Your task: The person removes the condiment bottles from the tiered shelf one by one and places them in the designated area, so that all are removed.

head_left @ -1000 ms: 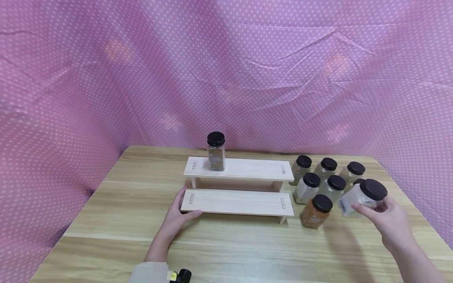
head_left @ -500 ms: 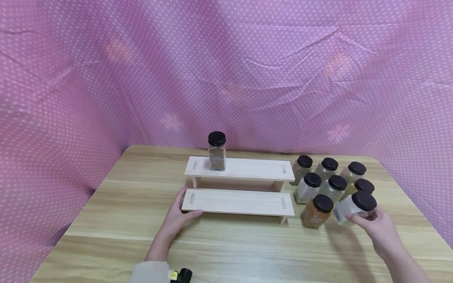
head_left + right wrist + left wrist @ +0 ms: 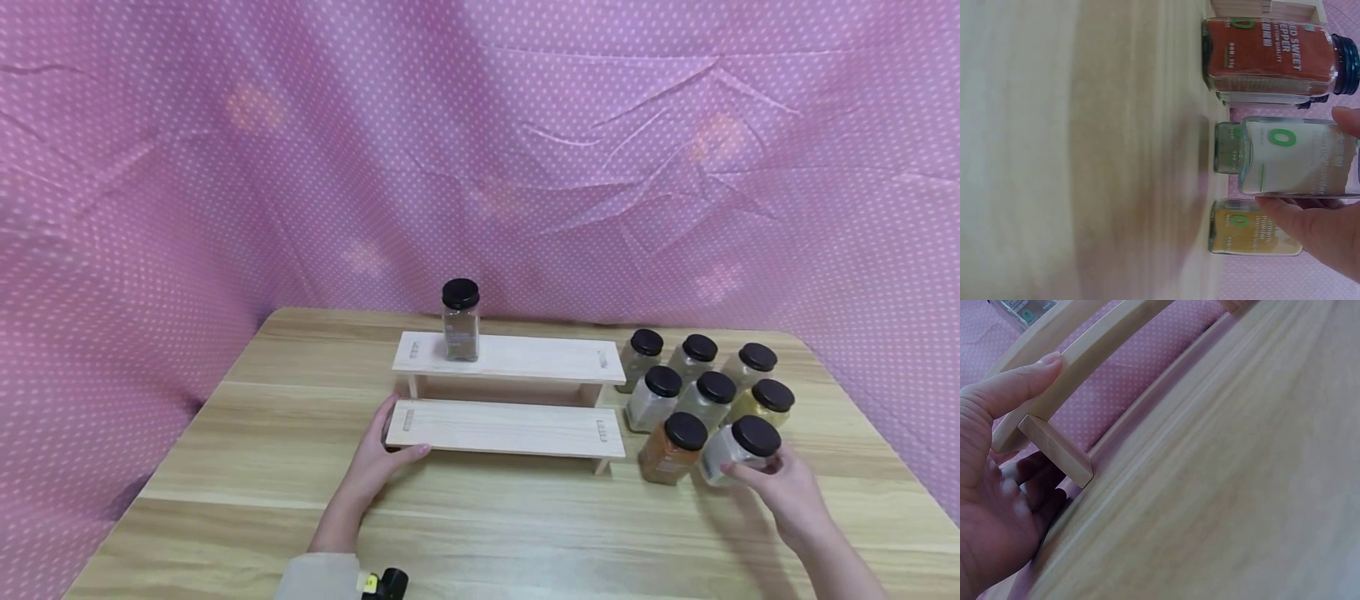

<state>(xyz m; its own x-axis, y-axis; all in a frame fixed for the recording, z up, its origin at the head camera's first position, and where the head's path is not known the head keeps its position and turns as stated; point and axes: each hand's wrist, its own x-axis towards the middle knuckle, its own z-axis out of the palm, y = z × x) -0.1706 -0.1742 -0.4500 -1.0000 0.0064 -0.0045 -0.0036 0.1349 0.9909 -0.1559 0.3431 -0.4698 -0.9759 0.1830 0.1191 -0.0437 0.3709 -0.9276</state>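
Note:
My left hand (image 3: 371, 462) grips the left end of the two-step wooden spice rack (image 3: 510, 429). In the left wrist view its thumb lies on the board's edge, with the fingers behind the short leg (image 3: 1060, 450). On the far right, my right hand (image 3: 787, 496) holds a black-lidded glass spice jar of whitish powder (image 3: 723, 454) between thumb and fingers. The right wrist view shows this jar's base slightly off the tabletop, beside the red sweet pepper jar (image 3: 1269, 56) and the yellow powder jar (image 3: 1254, 231). A jar of brown spice (image 3: 461, 333) stands on the upper step.
Several more black-lidded jars stand close together right of the rack, among them a white one (image 3: 651, 408) and a pale green one (image 3: 703, 408). Pink dotted cloth (image 3: 480, 167) hangs behind the wooden table (image 3: 247, 450).
My right hand has brought the whitish powder jar left and down, close beside the red sweet pepper jar, uncovering the yellow jar behind. The left hand keeps its place on the rack.

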